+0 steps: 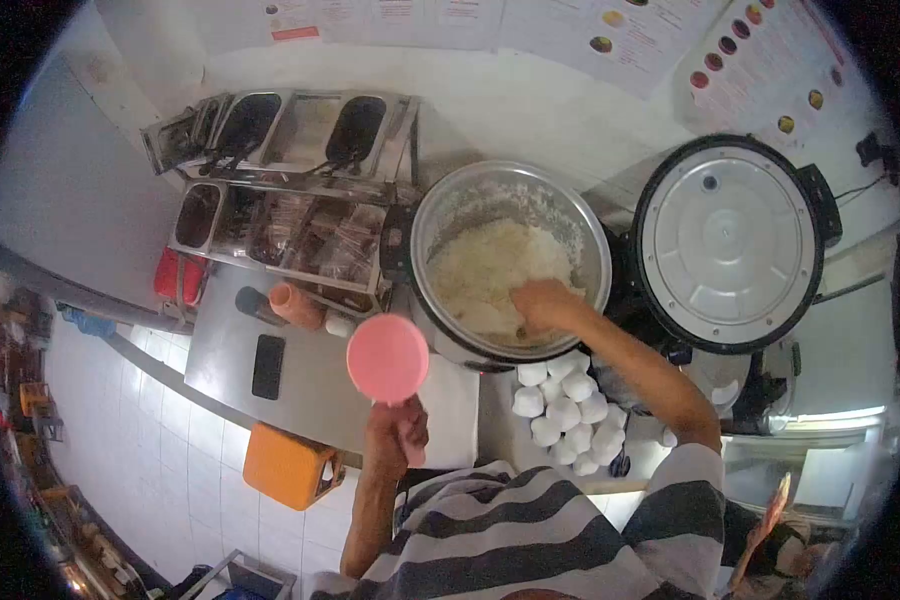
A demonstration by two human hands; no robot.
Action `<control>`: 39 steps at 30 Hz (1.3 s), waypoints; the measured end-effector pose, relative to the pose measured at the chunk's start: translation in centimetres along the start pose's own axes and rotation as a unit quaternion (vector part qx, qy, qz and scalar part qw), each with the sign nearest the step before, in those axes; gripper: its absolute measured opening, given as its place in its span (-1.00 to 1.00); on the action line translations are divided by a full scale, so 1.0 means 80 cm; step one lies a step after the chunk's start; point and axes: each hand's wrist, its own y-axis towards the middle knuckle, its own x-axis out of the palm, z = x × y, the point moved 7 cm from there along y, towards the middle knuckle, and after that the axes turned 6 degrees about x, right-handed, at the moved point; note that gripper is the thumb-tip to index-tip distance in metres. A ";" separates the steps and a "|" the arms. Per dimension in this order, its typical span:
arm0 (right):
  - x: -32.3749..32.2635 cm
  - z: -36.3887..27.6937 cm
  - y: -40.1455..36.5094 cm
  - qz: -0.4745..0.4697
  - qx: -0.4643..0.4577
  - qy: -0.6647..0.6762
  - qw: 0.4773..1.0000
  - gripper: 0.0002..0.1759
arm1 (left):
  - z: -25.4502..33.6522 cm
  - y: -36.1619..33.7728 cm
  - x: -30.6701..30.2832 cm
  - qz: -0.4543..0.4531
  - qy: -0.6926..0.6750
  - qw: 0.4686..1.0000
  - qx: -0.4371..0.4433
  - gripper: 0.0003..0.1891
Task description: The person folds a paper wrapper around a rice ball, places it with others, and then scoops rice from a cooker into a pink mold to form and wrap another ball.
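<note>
My left hand [398, 437] is closed around the handle of a pink plastic dipper [387, 358], raised in front of the counter. A large rice cooker [429, 232] holds a mass of white rice [495, 262], with more grains stuck along its inner wall. My right hand [547, 305] reaches over the cooker's near right rim and down to the rice. Its fingers are curled and point into the rice; I cannot tell what they hold. Below my right forearm lies a heap of round white bundles [564, 412].
The cooker's lid [727, 245] stands open on the right. Metal food trays [300, 140] with ladles sit in a rack at the back left. A black phone [268, 366] and an orange-pink tumbler [296, 306] are on the counter [215, 340]. An orange stool [282, 465] stands below.
</note>
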 end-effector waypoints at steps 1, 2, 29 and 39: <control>0.011 -0.001 0.008 0.000 -0.001 -0.003 1.000 -0.56 | 0.000 -0.004 -0.011 0.016 0.021 1.000 0.006 -0.91; 0.027 -0.003 0.015 -0.021 0.000 -0.022 1.000 -0.56 | 0.000 -0.008 -0.016 0.020 0.019 1.000 0.007 -0.91; -0.031 0.110 0.229 0.208 0.067 -0.079 0.973 -0.89 | -0.029 0.144 0.004 0.195 0.210 0.936 0.206 -0.75; 0.035 -0.029 0.205 0.081 -0.174 -0.007 0.981 -0.78 | -0.027 0.137 0.007 0.181 0.223 0.924 0.253 -0.90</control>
